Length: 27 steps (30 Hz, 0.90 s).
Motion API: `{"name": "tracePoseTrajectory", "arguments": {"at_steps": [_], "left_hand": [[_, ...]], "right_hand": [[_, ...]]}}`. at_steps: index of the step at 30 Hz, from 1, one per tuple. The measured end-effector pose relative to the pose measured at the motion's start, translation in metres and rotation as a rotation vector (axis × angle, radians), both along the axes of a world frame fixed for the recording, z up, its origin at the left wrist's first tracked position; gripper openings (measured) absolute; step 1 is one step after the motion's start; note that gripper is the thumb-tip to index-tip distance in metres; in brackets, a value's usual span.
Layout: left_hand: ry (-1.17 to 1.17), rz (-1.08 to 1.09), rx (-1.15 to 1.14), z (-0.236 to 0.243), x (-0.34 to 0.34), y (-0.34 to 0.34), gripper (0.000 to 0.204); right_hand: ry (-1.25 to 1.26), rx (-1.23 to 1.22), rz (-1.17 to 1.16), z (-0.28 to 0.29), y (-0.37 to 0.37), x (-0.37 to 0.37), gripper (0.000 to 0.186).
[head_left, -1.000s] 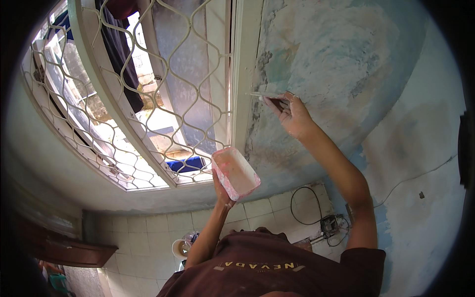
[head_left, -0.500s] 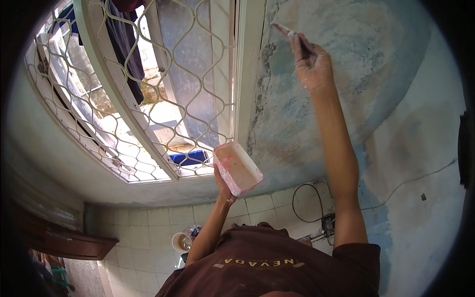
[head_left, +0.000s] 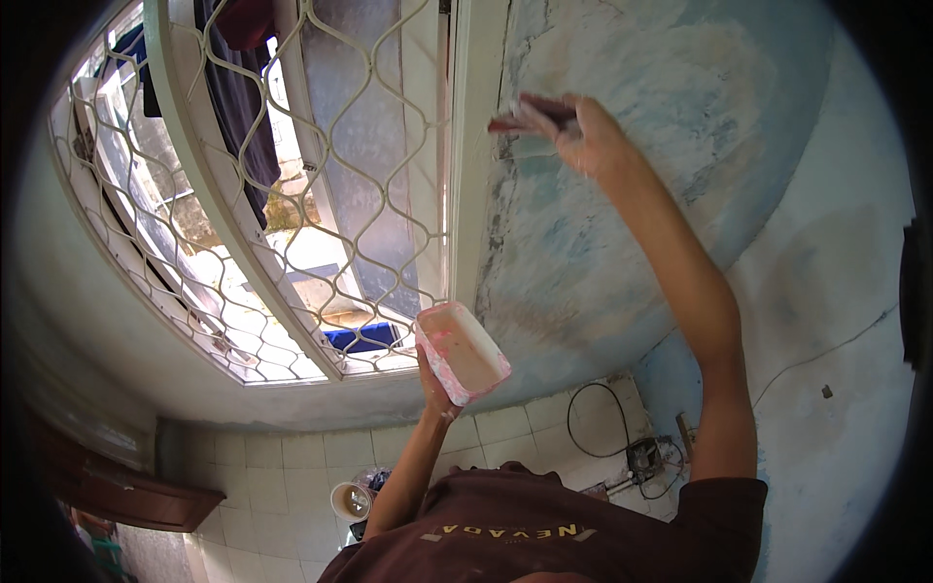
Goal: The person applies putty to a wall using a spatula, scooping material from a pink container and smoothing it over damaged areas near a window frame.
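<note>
Tub [head_left: 443, 376] (pink-smeared) rests against the left hand's fingers [head_left: 424, 363].

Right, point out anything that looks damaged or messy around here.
The wall beside the window frame looks damaged: a rough, dark strip runs along the frame's edge, and the surface is blotchy white and blue. The container in the left hand is also smeared pink outside.
</note>
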<state>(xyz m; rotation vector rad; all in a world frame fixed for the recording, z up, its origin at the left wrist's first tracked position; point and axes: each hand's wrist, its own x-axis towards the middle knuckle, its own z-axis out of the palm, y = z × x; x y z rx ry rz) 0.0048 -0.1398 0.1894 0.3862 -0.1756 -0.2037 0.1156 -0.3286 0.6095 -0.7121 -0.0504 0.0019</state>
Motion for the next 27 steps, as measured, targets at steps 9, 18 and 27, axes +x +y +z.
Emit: {"name": "tracePoseTrajectory", "arguments": {"at_steps": [9, 18, 27], "left_hand": [[0.03, -0.024, -0.021, -0.001, 0.0, -0.018, 0.083], [0.095, 0.008, -0.031, 0.002, -0.013, -0.002, 0.082], [0.054, -0.029, -0.01, 0.011, 0.001, 0.001, 0.083]], "right_hand": [[-0.455, 0.176, 0.001, 0.092, -0.019, 0.034, 0.027], [-0.498, -0.988, -0.437, -0.062, -0.048, -0.041, 0.016], [-0.597, -0.992, -0.777, -0.091, -0.046, -0.031, 0.017]]}}
